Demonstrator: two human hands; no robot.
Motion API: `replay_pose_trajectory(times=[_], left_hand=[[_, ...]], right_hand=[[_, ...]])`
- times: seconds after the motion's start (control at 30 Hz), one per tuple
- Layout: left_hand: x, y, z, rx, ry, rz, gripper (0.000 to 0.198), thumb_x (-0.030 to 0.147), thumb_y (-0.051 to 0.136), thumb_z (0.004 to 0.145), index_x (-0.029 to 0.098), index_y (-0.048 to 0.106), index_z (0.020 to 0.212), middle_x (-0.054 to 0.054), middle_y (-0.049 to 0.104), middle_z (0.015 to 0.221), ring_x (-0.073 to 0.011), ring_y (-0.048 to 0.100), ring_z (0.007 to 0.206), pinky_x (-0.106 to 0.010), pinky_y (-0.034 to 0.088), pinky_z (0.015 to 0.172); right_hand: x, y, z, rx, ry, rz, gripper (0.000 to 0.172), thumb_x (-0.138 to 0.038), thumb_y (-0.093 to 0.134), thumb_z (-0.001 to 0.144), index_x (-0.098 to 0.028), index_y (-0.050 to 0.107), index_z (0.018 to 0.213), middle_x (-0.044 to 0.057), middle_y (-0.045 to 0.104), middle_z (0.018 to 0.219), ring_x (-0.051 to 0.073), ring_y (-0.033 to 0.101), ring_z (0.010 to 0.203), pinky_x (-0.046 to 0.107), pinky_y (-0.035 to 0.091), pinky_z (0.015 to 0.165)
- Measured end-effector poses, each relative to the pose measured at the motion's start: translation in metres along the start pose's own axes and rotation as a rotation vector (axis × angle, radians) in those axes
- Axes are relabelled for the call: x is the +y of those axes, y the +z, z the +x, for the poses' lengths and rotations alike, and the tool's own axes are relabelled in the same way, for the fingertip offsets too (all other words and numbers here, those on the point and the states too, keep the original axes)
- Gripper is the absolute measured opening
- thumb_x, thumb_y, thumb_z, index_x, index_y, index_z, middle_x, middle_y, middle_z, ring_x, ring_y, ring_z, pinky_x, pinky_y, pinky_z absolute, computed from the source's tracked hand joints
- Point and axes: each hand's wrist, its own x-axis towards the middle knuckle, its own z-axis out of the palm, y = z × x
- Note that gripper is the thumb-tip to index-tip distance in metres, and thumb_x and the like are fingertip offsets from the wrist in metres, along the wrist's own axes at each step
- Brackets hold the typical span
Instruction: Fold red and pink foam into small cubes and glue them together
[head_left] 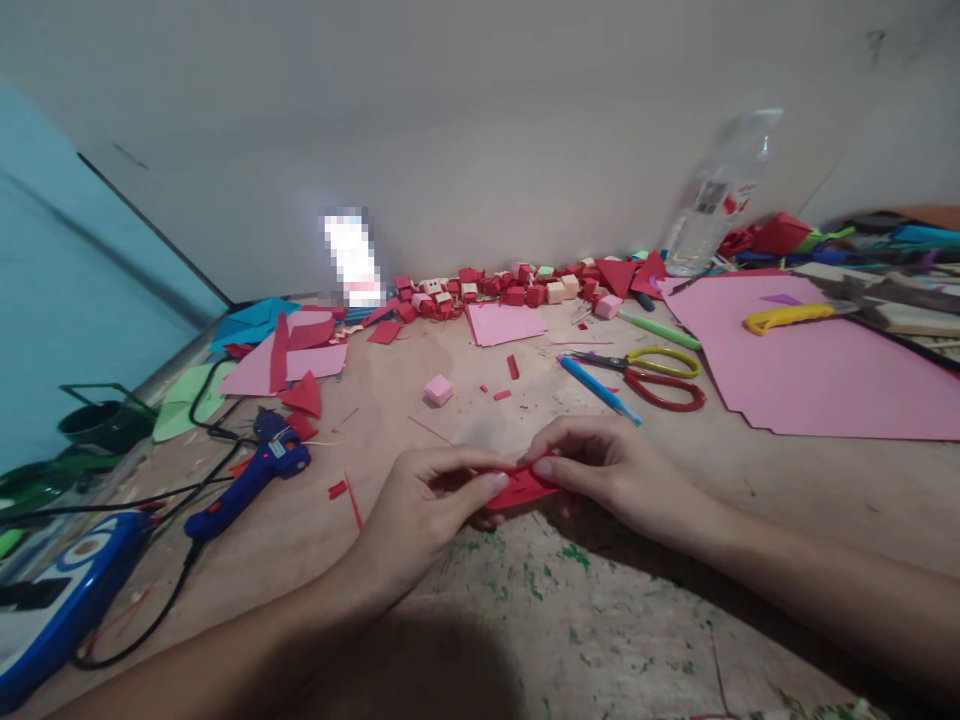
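Note:
A small piece of red paper (525, 487) is held between both hands, just above the near middle of the wooden table. My left hand (427, 505) pinches its left end between thumb and fingers. At the other end, my right hand (611, 475) grips it the same way, thumb on top. Fingers cover part of the paper, so its full shape is hidden. Beyond the hands lies a small pink paper cube (439, 390). Scissors (637, 375) with a yellow and a red handle rest to the right, beside a blue pen (600, 388).
A blue glue gun (247, 480) with its black cord lies at left, near paper scraps (289, 355). Small red and cream paper cubes (517, 290) line the wall. Pink sheets (817, 375) with a yellow-handled cutter (791, 318), a plastic bottle (720, 195) and a lit phone (352, 258) stand or lie around.

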Motion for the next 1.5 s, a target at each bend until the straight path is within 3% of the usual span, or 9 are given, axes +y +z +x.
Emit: replay_pose_trajectory(times=[0.2, 0.3, 0.43, 0.53, 0.7, 0.9, 1.07, 1.5], left_hand=[[0.002, -0.001, 0.001, 0.038, 0.114, 0.140, 0.016, 0.027, 0.073, 0.084, 0.017, 0.084, 0.081, -0.004, 0.079, 0.076, -0.0148, 0.065, 0.070, -0.021, 0.051, 0.063], [-0.001, -0.001, 0.001, 0.062, 0.103, 0.116, 0.012, 0.025, 0.075, 0.082, 0.017, 0.083, 0.086, -0.004, 0.080, 0.083, -0.0157, 0.068, 0.075, -0.021, 0.053, 0.067], [-0.003, 0.000, -0.001, 0.046, 0.041, 0.034, 0.015, 0.027, 0.078, 0.081, 0.017, 0.081, 0.092, -0.001, 0.074, 0.074, -0.0124, 0.065, 0.063, -0.019, 0.051, 0.057], [-0.003, 0.001, -0.001, 0.050, 0.023, 0.017, 0.016, 0.027, 0.079, 0.081, 0.018, 0.080, 0.094, -0.001, 0.074, 0.074, -0.0125, 0.067, 0.064, -0.019, 0.053, 0.059], [-0.002, 0.003, -0.001, 0.088, 0.038, 0.084, 0.015, 0.023, 0.079, 0.078, 0.018, 0.080, 0.092, -0.002, 0.077, 0.084, -0.0134, 0.068, 0.069, -0.020, 0.055, 0.061], [0.000, 0.003, 0.001, 0.090, 0.008, 0.066, 0.016, 0.028, 0.078, 0.080, 0.017, 0.080, 0.092, 0.000, 0.074, 0.076, -0.0138, 0.068, 0.067, -0.020, 0.055, 0.061], [0.001, 0.002, 0.002, 0.077, 0.040, 0.108, 0.014, 0.028, 0.075, 0.083, 0.016, 0.076, 0.076, 0.000, 0.073, 0.072, -0.0140, 0.066, 0.067, -0.020, 0.053, 0.062], [0.001, -0.002, 0.001, 0.154, 0.046, 0.070, 0.016, 0.028, 0.073, 0.085, 0.016, 0.080, 0.077, -0.003, 0.075, 0.071, -0.0167, 0.068, 0.066, -0.024, 0.055, 0.063]], right_hand=[[-0.002, 0.001, 0.001, -0.001, -0.003, -0.025, 0.014, -0.030, 0.069, 0.085, -0.017, 0.073, 0.086, -0.003, 0.063, 0.057, 0.011, 0.057, 0.049, 0.021, 0.038, 0.046], [-0.006, 0.002, 0.000, 0.004, -0.020, -0.069, 0.012, -0.028, 0.070, 0.083, -0.017, 0.075, 0.085, -0.002, 0.064, 0.060, 0.012, 0.057, 0.051, 0.022, 0.040, 0.048], [-0.011, 0.003, -0.002, 0.033, -0.057, -0.144, 0.018, -0.034, 0.076, 0.081, -0.017, 0.078, 0.088, 0.001, 0.069, 0.068, 0.014, 0.058, 0.059, 0.025, 0.042, 0.051], [-0.010, 0.003, -0.002, 0.030, -0.057, -0.164, 0.021, -0.036, 0.076, 0.083, -0.017, 0.079, 0.092, 0.003, 0.071, 0.074, 0.015, 0.060, 0.064, 0.026, 0.045, 0.056], [-0.005, 0.002, -0.001, 0.014, -0.027, -0.131, 0.017, -0.028, 0.069, 0.083, -0.016, 0.077, 0.093, 0.000, 0.066, 0.065, 0.013, 0.056, 0.057, 0.024, 0.040, 0.049], [-0.004, 0.004, 0.001, 0.018, 0.001, -0.045, 0.012, -0.027, 0.070, 0.080, -0.016, 0.072, 0.084, -0.002, 0.063, 0.059, 0.011, 0.054, 0.052, 0.022, 0.039, 0.048], [-0.001, 0.003, 0.001, 0.029, 0.040, -0.040, 0.015, -0.031, 0.072, 0.081, -0.016, 0.073, 0.082, -0.001, 0.066, 0.058, 0.012, 0.057, 0.050, 0.022, 0.040, 0.047], [-0.003, 0.000, 0.002, 0.048, 0.055, -0.043, 0.023, -0.042, 0.075, 0.086, -0.020, 0.076, 0.082, 0.002, 0.071, 0.057, 0.015, 0.062, 0.049, 0.025, 0.042, 0.047]])
